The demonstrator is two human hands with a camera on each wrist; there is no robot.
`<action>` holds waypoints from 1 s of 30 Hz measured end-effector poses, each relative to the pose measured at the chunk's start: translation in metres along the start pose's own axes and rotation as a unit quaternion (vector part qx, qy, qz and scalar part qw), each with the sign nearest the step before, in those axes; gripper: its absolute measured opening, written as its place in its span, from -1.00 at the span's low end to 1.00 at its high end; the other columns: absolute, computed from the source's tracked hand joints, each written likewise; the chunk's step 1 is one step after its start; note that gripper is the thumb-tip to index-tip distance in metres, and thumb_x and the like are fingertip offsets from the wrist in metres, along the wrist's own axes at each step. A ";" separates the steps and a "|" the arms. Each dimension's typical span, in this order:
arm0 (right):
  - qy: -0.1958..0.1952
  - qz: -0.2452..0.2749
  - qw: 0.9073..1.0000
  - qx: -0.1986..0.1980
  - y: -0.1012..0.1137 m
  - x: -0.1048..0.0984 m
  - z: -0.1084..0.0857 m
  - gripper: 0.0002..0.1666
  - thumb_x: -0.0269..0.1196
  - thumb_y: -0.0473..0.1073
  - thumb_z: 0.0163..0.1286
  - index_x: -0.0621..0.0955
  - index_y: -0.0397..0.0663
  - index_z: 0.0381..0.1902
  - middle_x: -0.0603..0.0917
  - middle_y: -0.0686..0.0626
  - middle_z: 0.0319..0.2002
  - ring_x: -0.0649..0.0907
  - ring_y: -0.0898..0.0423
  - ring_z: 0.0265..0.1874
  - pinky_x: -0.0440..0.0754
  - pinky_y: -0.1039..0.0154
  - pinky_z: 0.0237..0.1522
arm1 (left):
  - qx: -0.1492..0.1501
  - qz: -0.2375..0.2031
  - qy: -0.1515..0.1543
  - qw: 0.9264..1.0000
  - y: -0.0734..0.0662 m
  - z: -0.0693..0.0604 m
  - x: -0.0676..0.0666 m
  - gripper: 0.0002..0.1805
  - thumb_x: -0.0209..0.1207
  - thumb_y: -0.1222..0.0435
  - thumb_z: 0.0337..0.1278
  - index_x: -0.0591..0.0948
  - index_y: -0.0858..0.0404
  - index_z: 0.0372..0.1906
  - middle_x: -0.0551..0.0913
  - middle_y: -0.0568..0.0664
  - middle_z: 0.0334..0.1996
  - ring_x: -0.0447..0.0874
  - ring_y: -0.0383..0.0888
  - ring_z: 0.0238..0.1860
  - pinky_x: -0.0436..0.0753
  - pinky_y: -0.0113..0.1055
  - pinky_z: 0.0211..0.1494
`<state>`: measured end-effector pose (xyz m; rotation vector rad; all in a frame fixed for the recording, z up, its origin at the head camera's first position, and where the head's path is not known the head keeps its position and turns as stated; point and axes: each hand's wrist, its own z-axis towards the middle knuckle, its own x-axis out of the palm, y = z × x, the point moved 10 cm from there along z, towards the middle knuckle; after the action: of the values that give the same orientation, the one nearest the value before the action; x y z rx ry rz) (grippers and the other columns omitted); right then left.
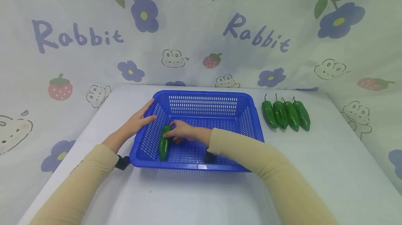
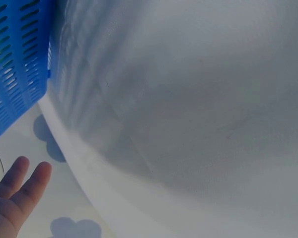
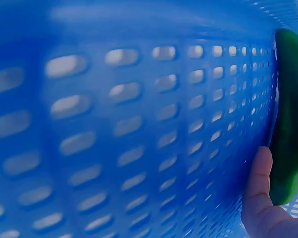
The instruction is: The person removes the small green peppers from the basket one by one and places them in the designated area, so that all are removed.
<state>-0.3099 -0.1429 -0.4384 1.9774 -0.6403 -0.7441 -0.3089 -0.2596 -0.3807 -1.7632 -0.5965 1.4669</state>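
A long green pepper lies lengthwise along the left side of the blue plastic basket, its stem pointing away. My right hand reaches inside and holds the pepper near its stem end with thumb and fingers. The right wrist view has the thumb against the green pepper; the other fingers are hidden there. My left hand rests at the basket's left rim, fingers extended and thumb over the edge. In the left wrist view, straight fingers show beneath the blue basket.
Several green peppers lie side by side to the right of the basket, stems pointing away. The white table carries everything. Behind it hangs a sheet printed with flowers and rabbits.
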 end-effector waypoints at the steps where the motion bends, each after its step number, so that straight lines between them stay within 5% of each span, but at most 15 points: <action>1: -0.001 0.000 1.000 0.001 0.000 0.001 0.001 -0.28 0.31 -0.20 0.13 0.30 -0.23 0.21 0.54 -0.22 -0.05 0.68 -0.05 -0.32 0.67 0.25 -0.38 | -0.001 0.001 0.000 1.000 0.000 0.000 0.000 -0.21 -0.10 0.14 0.30 -0.26 0.11 0.45 -0.10 0.41 0.38 0.21 0.45 0.20 0.43 0.20 0.05; 30: -0.010 0.070 0.997 -0.008 0.007 0.002 0.000 -0.31 0.29 -0.28 0.12 0.27 -0.16 0.19 0.59 -0.16 -0.40 0.65 -0.01 -0.57 0.68 0.15 -0.46 | -0.008 0.003 0.003 1.000 0.003 0.001 0.000 -0.21 -0.10 0.14 0.28 -0.27 0.10 0.45 -0.11 0.41 0.38 0.24 0.46 0.18 0.48 0.18 -0.01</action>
<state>-0.3096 -0.1469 -0.4329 1.8913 -0.7732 -0.6816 -0.3107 -0.2614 -0.3834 -1.7833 -0.6027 1.4633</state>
